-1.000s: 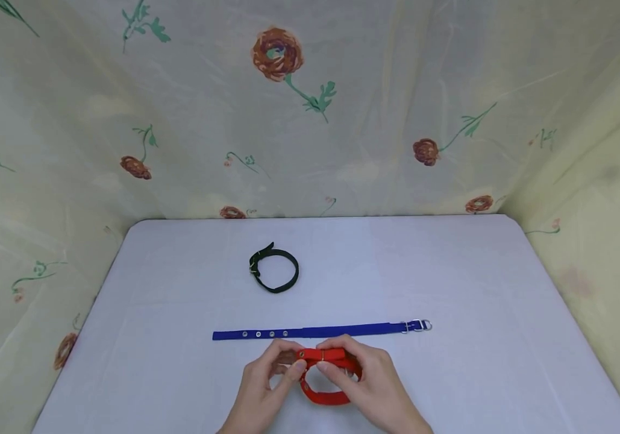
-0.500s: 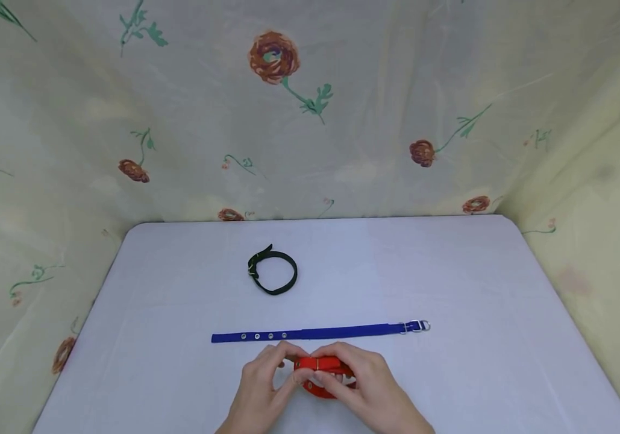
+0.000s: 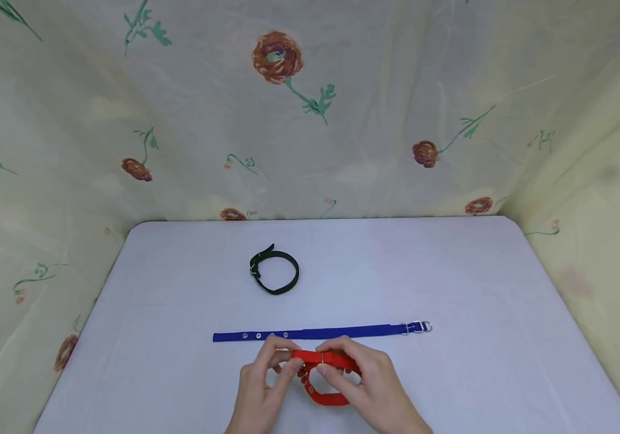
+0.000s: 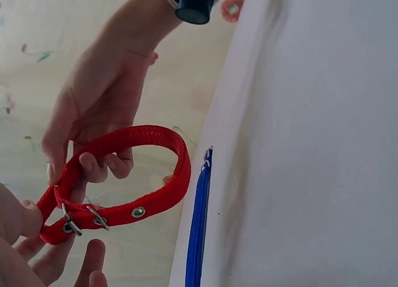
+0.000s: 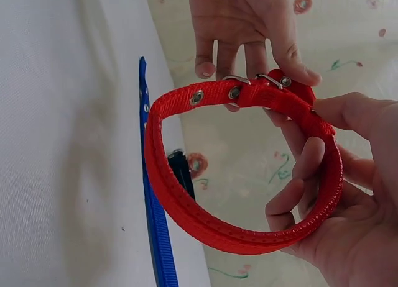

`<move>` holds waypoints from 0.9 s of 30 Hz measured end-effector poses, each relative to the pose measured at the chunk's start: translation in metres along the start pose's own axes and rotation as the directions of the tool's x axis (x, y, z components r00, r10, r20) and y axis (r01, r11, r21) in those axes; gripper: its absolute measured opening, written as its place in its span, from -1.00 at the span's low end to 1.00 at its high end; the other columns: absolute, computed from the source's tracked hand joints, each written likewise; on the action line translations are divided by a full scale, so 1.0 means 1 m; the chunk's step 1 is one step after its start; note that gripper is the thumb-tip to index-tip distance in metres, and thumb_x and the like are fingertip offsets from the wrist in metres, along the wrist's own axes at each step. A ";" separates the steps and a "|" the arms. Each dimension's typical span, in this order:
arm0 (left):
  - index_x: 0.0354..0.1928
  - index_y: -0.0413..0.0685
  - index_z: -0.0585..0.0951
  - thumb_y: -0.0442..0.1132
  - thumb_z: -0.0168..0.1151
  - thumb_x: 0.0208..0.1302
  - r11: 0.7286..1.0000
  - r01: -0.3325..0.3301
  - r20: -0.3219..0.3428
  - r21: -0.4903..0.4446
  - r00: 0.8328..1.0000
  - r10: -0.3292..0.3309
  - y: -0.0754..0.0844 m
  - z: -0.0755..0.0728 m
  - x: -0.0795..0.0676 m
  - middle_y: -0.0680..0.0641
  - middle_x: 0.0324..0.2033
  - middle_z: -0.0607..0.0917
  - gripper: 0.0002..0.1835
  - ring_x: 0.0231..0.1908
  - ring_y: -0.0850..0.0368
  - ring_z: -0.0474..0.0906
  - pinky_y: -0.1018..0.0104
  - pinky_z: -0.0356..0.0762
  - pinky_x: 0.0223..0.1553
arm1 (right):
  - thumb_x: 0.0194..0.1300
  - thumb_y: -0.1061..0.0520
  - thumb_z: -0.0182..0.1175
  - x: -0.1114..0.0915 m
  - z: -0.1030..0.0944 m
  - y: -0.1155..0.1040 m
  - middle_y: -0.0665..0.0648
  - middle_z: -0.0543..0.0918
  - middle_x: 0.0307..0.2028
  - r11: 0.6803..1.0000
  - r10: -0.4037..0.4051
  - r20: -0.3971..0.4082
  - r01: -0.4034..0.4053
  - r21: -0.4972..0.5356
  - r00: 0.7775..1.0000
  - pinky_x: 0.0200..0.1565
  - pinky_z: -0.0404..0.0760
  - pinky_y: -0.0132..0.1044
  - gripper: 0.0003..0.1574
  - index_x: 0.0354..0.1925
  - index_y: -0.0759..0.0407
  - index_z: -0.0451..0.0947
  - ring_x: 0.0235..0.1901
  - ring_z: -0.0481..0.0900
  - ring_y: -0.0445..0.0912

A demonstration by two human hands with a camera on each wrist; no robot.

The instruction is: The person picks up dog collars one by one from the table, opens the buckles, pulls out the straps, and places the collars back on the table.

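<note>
A red collar is fastened into a loop and held up between both hands in the head view. Its metal buckle and eyelets show in the right wrist view, with the strap doubled over beside the buckle. My left hand pinches the doubled part near the buckle between thumb and fingers. Opposite it, my right hand grips the strap, thumb on the near face and fingers curled inside the loop. The left wrist view shows the buckle prongs lying across the strap.
A blue collar lies stretched flat just beyond the hands, its buckle end at the right. Farther back, a black collar rests buckled in a ring. Flowered cloth hangs behind and beside the white table.
The red loop tipped so it looked narrower half a second ago, and now shows rounder again. My left fingers have shifted slightly left along the doubled strap. The blue and black collars stayed put.
</note>
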State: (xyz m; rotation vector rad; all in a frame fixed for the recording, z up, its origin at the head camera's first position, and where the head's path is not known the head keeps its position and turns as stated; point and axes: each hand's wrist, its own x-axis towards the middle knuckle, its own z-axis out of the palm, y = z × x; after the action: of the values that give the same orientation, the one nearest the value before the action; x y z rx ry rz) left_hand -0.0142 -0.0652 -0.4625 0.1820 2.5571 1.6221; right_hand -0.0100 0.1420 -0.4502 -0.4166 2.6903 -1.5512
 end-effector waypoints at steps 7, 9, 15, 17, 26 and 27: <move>0.11 0.09 0.53 0.07 0.20 0.61 1.000 0.016 0.054 -0.027 0.998 -0.014 -0.001 -0.001 0.001 0.09 -0.13 0.87 -0.72 -0.10 0.35 0.71 0.37 0.56 -0.08 | 0.53 -0.16 0.34 0.001 0.000 -0.001 -0.20 0.83 -0.11 1.000 -0.021 0.004 0.022 -0.019 1.000 -0.08 0.79 -0.40 -0.75 0.05 -0.12 0.69 -0.18 0.76 -0.36; 0.15 0.07 0.54 0.10 0.23 0.59 0.999 -0.028 0.073 0.016 0.997 0.027 -0.002 -0.002 0.001 0.10 -0.07 0.85 -0.66 -0.07 0.34 0.70 0.35 0.59 -0.06 | 0.54 -0.16 0.32 0.001 -0.001 -0.002 -0.21 0.82 -0.10 0.999 -0.030 0.023 0.031 -0.020 0.999 -0.07 0.78 -0.42 -0.76 0.05 -0.15 0.69 -0.16 0.76 -0.36; 0.11 0.13 0.62 0.26 0.26 0.47 0.953 -0.199 0.082 0.226 0.979 0.185 -0.003 -0.003 0.001 0.28 -0.12 0.78 -0.56 -0.13 0.39 0.59 0.30 0.65 -0.05 | 0.55 -0.05 0.34 0.001 0.003 0.001 -0.10 0.81 -0.02 0.985 -0.159 0.059 0.163 -0.057 0.985 -0.10 0.77 -0.47 -0.75 0.11 -0.06 0.66 -0.11 0.78 -0.25; 0.05 0.17 0.63 0.25 0.23 0.48 0.938 -0.227 0.072 0.263 0.974 0.216 -0.004 -0.003 0.001 0.30 -0.14 0.78 -0.62 -0.14 0.40 0.59 0.29 0.67 -0.05 | 0.53 0.00 0.36 0.001 0.004 0.003 -0.06 0.80 -0.01 0.976 -0.197 0.060 0.201 -0.079 0.979 -0.12 0.76 -0.50 -0.73 0.12 -0.03 0.66 -0.12 0.77 -0.25; -0.06 0.19 0.65 -0.01 0.40 0.42 0.944 -0.228 -0.035 0.239 0.970 0.242 -0.006 0.003 0.001 0.33 -0.23 0.79 -0.83 -0.20 0.44 0.59 0.26 0.68 -0.10 | 0.51 0.00 0.39 0.002 0.007 0.002 -0.08 0.82 -0.06 0.980 -0.188 0.026 0.190 -0.056 0.982 -0.15 0.74 -0.53 -0.77 0.07 -0.05 0.68 -0.19 0.79 -0.27; -0.07 0.19 0.66 -0.04 0.43 0.39 0.946 -0.224 -0.052 0.234 0.969 0.242 -0.006 0.003 0.001 0.34 -0.25 0.78 -0.83 -0.22 0.46 0.58 0.26 0.67 -0.11 | 0.51 -0.01 0.39 0.002 0.007 0.001 -0.09 0.83 -0.07 0.981 -0.186 0.021 0.187 -0.051 0.982 -0.15 0.74 -0.53 -0.78 0.06 -0.06 0.69 -0.19 0.79 -0.27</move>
State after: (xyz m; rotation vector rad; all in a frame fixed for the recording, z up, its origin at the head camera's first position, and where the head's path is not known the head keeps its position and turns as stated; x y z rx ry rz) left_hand -0.0148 -0.0645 -0.4692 0.4653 2.8748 1.4262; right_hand -0.0111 0.1363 -0.4543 -0.6985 2.7551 -1.5123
